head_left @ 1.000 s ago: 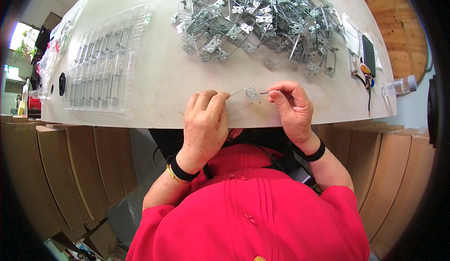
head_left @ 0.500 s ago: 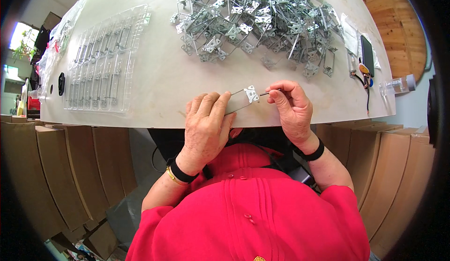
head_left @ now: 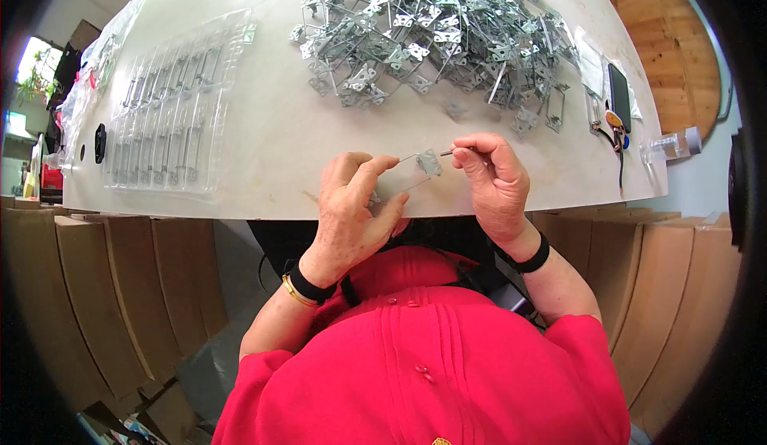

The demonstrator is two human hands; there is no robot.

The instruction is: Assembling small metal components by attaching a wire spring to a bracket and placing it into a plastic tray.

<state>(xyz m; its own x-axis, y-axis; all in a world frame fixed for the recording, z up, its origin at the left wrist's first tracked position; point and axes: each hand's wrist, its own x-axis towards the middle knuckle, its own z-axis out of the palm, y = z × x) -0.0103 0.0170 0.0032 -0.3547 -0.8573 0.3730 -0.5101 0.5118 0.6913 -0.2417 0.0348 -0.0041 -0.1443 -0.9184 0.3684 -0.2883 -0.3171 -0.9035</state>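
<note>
Near the table's front edge, my left hand holds a wire-and-plate metal bracket between thumb and forefinger. Its small holed end plate faces my right hand, and thin rods run from it back toward my left fingers, which partly hide the other end. My right hand pinches a thin dark metal pin or tool. The pin's tip points left, close to the plate; I cannot tell whether they touch. A large heap of similar metal brackets lies beyond my hands.
At the left, a clear plastic tray holds rows of metal parts, with a small black object beside it. On the right lie a phone, a dark cord and a clear bottle. Cardboard boxes flank me below table height.
The bracket has turned in my left hand, so its end plate sits at another angle. My left thumb and forefinger have spread wider. My right hand has shifted slightly up and left with the pin.
</note>
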